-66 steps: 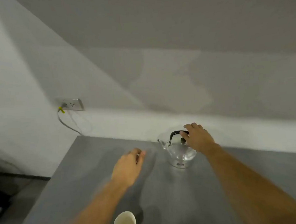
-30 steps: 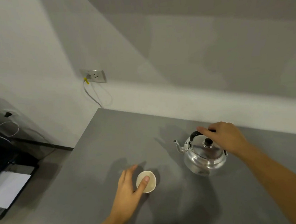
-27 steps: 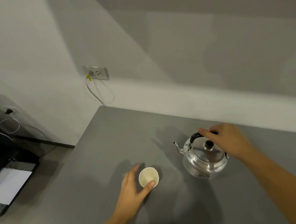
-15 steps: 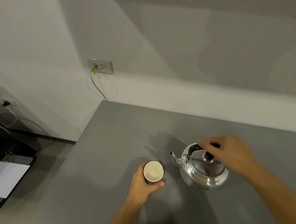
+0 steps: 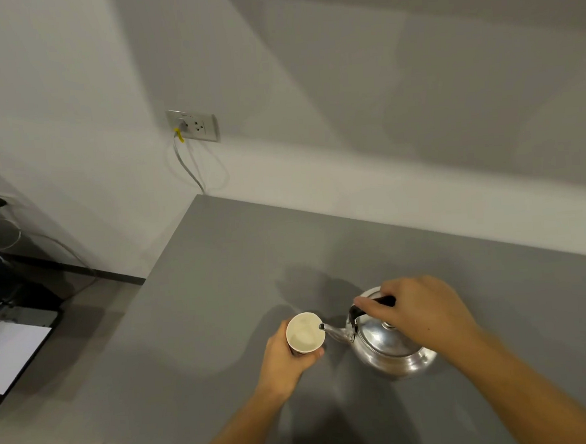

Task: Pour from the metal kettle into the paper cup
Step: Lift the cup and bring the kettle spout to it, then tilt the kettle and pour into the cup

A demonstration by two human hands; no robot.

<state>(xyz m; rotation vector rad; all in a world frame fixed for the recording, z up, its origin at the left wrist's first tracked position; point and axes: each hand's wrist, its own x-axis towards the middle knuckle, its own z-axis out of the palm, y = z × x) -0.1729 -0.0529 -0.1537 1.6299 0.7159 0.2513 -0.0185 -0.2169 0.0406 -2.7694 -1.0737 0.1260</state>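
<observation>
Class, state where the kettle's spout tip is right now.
In the head view, the spout tip sits over the right rim of the paper cup, left of the metal kettle body.

A plain room, likely an office or a bare home corner — which of the two cannot be told. Beyond the hands' grip runs a grey table (image 5: 218, 260) set against a white wall (image 5: 70, 81). Up and left of the grip sits a socket (image 5: 193, 125) with a cable (image 5: 187, 163) plugged in — far left, dark equipment with white paper (image 5: 10, 355).
</observation>
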